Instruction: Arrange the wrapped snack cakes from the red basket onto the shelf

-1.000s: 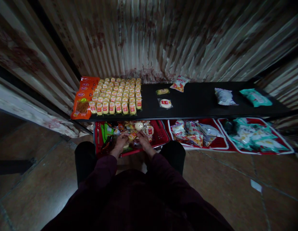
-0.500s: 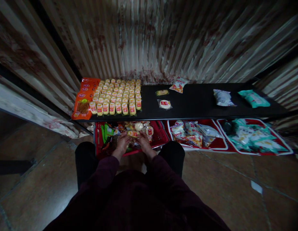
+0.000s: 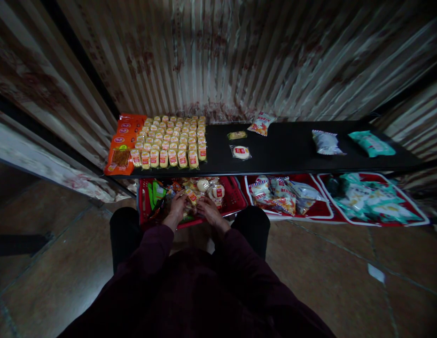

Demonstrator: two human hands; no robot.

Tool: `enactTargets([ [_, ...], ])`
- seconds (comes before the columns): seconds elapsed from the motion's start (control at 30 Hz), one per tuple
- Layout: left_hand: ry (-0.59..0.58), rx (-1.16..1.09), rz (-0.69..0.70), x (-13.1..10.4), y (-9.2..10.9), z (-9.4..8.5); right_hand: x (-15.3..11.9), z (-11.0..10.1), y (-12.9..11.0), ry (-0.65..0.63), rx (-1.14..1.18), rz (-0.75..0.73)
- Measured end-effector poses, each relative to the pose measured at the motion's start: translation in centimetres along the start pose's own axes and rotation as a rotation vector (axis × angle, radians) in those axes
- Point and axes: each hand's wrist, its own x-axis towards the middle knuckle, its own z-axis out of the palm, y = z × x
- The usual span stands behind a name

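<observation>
Above the left red basket (image 3: 236, 192), a small yellow wrapped cake (image 3: 191, 196) with a red label is tilted between my hands. My left hand (image 3: 176, 209) is closed, its fingertips on the cake's left side. My right hand (image 3: 209, 210) has its fingers curled against the cake's lower right side. Around them in the basket lie round white wrapped cakes (image 3: 216, 191), a green packet (image 3: 156, 193) and other small packs too dim to name. Tight rows of similar yellow wrapped cakes (image 3: 172, 136) stand on the black shelf (image 3: 285, 155) above.
An orange snack bag (image 3: 125, 141) lies at the shelf's left end. A round wrapped cake (image 3: 241, 152), a yellow pack (image 3: 237, 135), a striped bag (image 3: 261, 124), a pale bag (image 3: 326, 142) and a teal bag (image 3: 371, 143) lie farther right. Two more bag-filled baskets (image 3: 327, 206) sit below the shelf.
The yellow wrapped cake has turned from lying crosswise to a steep tilt and shifted slightly left. My right hand has moved a little left and lower.
</observation>
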Motion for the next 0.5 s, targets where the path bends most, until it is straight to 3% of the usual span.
enactTargets([
  [0.17,-0.028,0.001,-0.017,-0.2,0.4,0.3,-0.3,0.0,0.0,-0.057,-0.027,-0.053],
  [0.5,-0.023,-0.041,-0.002,-1.2,0.1,0.9,0.5,-0.2,1.5,-0.036,-0.041,-0.160],
])
